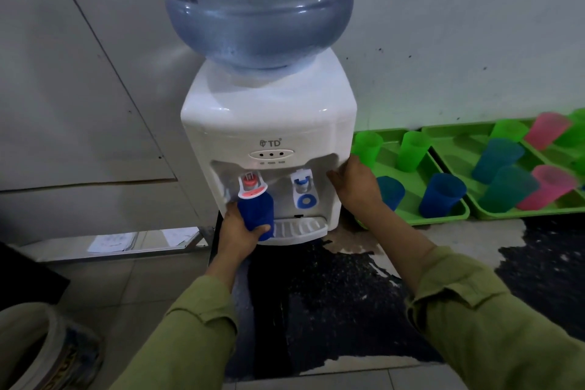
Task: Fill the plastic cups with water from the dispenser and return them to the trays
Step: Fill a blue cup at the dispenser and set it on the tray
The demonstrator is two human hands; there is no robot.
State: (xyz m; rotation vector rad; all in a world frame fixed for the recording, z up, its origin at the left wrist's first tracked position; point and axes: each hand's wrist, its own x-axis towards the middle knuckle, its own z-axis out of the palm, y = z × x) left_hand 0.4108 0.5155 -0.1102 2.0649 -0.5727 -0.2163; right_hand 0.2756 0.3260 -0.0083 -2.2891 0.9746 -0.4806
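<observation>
Your left hand (pixel 242 226) wraps its fingers around a dark blue plastic cup (pixel 255 214) and presses its rim up against the red tap (pixel 251 187) on the left side of the white water dispenser (pixel 269 123). The red colour suggests hot water, so a thin, smooth cup like this could soften or grow too hot to hold, and you might drop it. Because the cup leans against the lever and hides its own mouth from you, you cannot see the water level; it could overflow past the ribbed white drip tray (pixel 300 228) onto the dark mat (pixel 332 294) below, which already shows a pale, patchy area near the dispenser's foot that may be wet. Above, a large, ridged, translucent blue bottle (pixel 256 6) sits upside down in the glossy, rounded dispenser top. The blue tap (pixel 303 188) to the right is untouched. Your right hand (pixel 356 185) rests flat with fingers loosely spread against the dispenser's right side, holding nothing; pushing there could shift the machine. Farther right, bright green trays (pixel 443 218) hold tapered green, blue, teal and pink cups (pixel 441 195), upright and close together, easy to knock.
</observation>
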